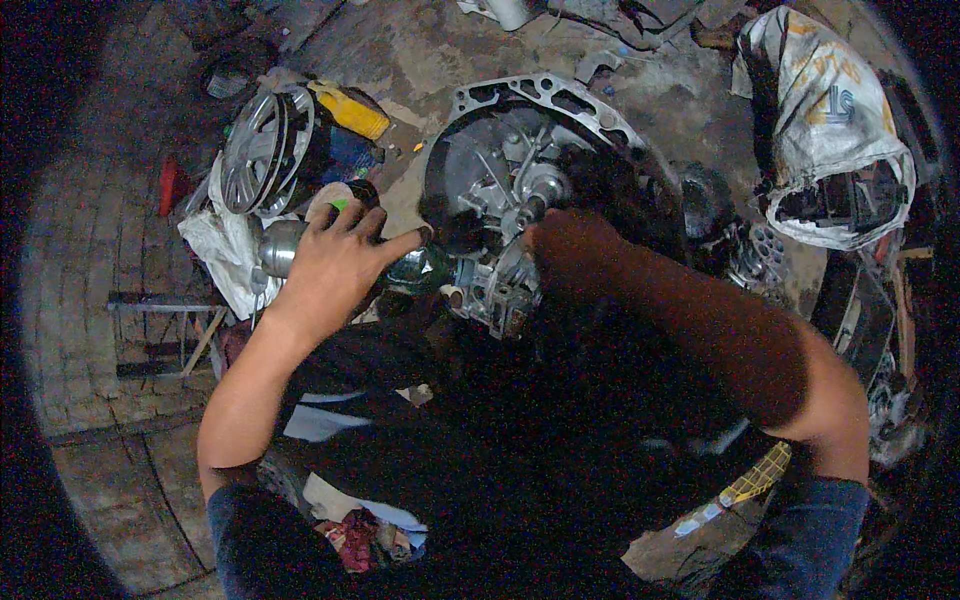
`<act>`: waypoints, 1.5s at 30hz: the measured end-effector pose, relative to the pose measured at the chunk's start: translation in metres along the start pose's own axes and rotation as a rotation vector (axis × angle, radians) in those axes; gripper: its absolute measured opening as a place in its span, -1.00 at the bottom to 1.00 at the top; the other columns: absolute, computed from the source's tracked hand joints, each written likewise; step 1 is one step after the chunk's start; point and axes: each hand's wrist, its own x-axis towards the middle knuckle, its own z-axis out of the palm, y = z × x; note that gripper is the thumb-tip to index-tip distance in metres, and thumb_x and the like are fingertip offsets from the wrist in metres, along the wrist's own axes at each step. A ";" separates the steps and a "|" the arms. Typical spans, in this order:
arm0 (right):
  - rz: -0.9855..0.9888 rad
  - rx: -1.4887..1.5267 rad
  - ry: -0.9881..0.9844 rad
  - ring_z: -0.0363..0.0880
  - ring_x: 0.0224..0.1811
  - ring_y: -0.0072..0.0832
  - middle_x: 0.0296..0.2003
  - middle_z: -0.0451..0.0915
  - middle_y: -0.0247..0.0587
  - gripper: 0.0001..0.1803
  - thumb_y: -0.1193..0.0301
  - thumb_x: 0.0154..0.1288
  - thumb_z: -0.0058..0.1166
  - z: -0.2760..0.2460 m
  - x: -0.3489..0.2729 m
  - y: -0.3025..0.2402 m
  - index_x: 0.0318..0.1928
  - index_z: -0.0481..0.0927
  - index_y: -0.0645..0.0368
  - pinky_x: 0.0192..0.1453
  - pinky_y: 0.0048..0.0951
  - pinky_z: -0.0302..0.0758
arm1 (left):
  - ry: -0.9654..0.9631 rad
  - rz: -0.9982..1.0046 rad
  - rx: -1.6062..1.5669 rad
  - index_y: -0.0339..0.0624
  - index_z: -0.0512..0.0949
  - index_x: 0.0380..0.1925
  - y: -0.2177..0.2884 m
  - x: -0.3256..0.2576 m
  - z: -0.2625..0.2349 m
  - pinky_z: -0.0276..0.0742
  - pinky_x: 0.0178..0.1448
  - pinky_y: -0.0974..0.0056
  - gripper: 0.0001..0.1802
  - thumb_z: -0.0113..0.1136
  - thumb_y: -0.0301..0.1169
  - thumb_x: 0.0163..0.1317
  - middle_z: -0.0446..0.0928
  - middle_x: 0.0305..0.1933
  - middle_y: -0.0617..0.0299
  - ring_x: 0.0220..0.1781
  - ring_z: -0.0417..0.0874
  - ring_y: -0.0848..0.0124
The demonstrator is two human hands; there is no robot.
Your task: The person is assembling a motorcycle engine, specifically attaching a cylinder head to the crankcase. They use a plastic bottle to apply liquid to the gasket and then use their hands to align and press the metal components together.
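Both hands at the gearbox housing [520, 190].
Left hand [335, 265] gripped a metal can [285, 247] against it; right hand [570, 245], grip not discernible, reached inside. Housing lay open, work unfinished.

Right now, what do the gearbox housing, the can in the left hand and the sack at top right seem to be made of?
Gearbox housing: looks like cast metal, probably aluminium; dull grey, ribbed, with a bolt-hole flange.
Can under the left hand: seemingly metal, with a smooth silvery sheen.
Sack: probably woven plastic; whitish, crumpled, soiled.
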 end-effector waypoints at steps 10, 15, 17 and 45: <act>-0.139 0.138 0.167 0.72 -0.15 0.10 -0.23 0.73 0.07 -0.76 0.41 0.16 0.15 0.002 -0.010 -0.003 -0.15 0.71 0.10 -0.01 0.05 0.65 | -0.070 -0.025 -0.004 0.42 0.54 0.24 -0.002 0.000 -0.003 0.38 0.37 -0.12 -0.45 0.10 -0.42 0.26 0.61 0.13 0.04 0.30 0.54 0.03; -0.025 0.031 0.037 0.72 -0.14 0.10 -0.24 0.71 0.08 -0.76 0.36 0.18 0.17 -0.008 -0.005 -0.005 -0.15 0.71 0.11 -0.01 0.06 0.65 | -0.132 -0.074 -0.037 0.49 0.50 0.29 0.003 0.006 -0.005 0.38 0.45 -0.25 -0.43 0.04 -0.38 0.31 0.58 0.24 0.04 0.43 0.46 -0.06; -0.101 0.074 0.110 0.71 -0.14 0.10 -0.27 0.70 0.09 -0.78 0.33 0.21 0.16 -0.005 -0.012 0.000 -0.19 0.69 0.14 -0.04 0.07 0.65 | -0.116 -0.071 -0.022 0.50 0.50 0.29 0.003 0.006 -0.002 0.38 0.45 -0.25 -0.43 0.04 -0.38 0.31 0.59 0.23 0.05 0.41 0.48 -0.06; -0.067 0.140 0.258 0.65 -0.23 0.15 -0.31 0.63 0.12 -0.79 0.29 0.26 0.20 0.029 -0.011 0.005 -0.24 0.60 0.17 -0.13 0.10 0.59 | -0.089 -0.073 0.071 0.46 0.54 0.23 0.015 0.009 -0.023 0.42 0.40 -0.17 -0.49 0.06 -0.35 0.30 0.58 0.24 0.02 0.36 0.53 -0.05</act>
